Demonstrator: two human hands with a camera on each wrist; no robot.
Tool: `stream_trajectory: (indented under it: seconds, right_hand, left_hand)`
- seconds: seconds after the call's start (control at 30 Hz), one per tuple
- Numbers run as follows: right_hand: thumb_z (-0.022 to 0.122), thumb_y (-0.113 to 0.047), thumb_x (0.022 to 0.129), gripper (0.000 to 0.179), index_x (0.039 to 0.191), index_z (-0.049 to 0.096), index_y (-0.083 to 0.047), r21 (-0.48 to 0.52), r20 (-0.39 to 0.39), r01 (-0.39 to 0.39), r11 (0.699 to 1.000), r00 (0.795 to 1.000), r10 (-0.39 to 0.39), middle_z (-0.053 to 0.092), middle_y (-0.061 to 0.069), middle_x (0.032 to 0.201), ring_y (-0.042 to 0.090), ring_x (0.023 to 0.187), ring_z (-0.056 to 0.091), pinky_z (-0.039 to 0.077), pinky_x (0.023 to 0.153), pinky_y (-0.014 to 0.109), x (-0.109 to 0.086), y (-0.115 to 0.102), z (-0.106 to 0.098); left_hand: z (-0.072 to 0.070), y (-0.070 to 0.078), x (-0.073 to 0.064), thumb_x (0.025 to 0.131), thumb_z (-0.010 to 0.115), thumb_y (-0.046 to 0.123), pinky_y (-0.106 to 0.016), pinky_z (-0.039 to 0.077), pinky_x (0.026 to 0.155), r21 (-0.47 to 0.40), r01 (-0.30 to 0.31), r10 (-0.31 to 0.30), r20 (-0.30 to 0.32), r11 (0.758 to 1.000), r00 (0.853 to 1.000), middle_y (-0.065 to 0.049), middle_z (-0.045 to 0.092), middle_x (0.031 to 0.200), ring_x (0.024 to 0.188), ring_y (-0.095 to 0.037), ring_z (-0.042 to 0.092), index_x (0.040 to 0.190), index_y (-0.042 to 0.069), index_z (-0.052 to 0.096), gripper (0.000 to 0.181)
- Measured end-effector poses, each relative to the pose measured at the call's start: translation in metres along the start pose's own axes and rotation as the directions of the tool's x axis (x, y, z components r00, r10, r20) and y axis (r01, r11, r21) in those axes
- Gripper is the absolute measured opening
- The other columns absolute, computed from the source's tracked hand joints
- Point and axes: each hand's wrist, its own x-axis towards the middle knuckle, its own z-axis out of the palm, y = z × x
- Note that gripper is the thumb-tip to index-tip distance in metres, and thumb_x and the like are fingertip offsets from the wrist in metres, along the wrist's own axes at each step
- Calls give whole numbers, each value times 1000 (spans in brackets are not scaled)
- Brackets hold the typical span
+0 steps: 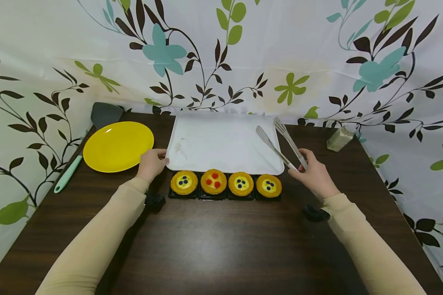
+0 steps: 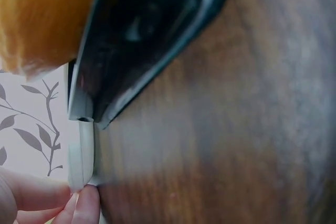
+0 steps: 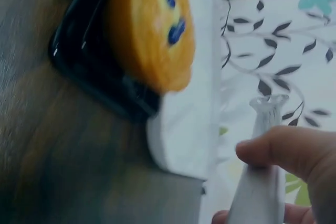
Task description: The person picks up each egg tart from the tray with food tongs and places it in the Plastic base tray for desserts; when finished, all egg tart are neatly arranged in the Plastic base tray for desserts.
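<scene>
My left hand (image 1: 152, 164) pinches the near left corner of a white tray (image 1: 221, 143); the left wrist view shows thumb and fingertips at the tray's edge (image 2: 81, 156). In my right hand (image 1: 315, 176) is a pair of metal tongs (image 1: 293, 145), gripped partway along. Their slotted tips are spread apart and overlap the tray's right side in the head view. Along the tray's front edge lies a black plastic holder (image 1: 213, 197) with several tarts in a row. One tart (image 1: 213, 182) bears red dots, while the others, such as the rightmost tart (image 1: 268, 186), bear blue dots.
A yellow plate (image 1: 118, 146) sits left of the tray. Beside it lies a spatula with a dark blade (image 1: 105, 114) and mint handle (image 1: 68, 174). At the back right stands a small jar (image 1: 340, 139). A patterned cloth (image 1: 206, 53) hangs behind the dark wooden table (image 1: 214, 246).
</scene>
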Motion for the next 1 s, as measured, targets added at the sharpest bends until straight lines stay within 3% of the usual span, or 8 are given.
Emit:
stream_trajectory:
  seconds: [0.3,0.53,0.7,0.87,1.0]
  right_hand:
    - [61,-31,89,75,143,23,4,19,-63,-85,996,994,86,59,18,88,26,68,54,43,62,34,11,30,5]
    - [61,-32,89,76,144,22,5,49,-137,-155,987,977,160,58,20,88,32,74,55,44,69,41,24,42,8]
    - [59,-33,90,79,145,18,7,57,-118,-191,980,973,196,55,23,92,36,79,54,44,75,47,34,46,9]
    - [57,-35,91,81,146,15,8,83,-96,-231,969,966,239,53,30,104,43,93,53,43,84,55,44,47,9]
    - [56,-35,91,82,146,13,9,95,-78,-260,961,960,268,43,38,126,50,112,46,37,96,59,52,47,9]
  left_hand:
    - [0,2,3,92,58,7,-45,50,87,23,1,-2,17,1000,1000,-26,61,119,98,-36,56,130,-8,53,40]
    - [-1,2,1,93,58,7,-45,49,89,14,8,-8,19,1000,1000,-26,60,120,99,-36,56,130,-8,52,41]
    - [0,2,2,92,58,7,-45,49,88,19,4,-4,15,1000,1000,-26,60,119,100,-36,56,130,-8,53,41]
    - [1,2,2,93,58,8,-44,49,89,11,12,-13,15,1000,1000,-25,61,119,100,-35,56,130,-7,53,41]
    - [1,1,2,92,59,8,-43,49,88,10,12,-12,10,1000,1000,-25,61,119,99,-35,56,130,-7,53,41]
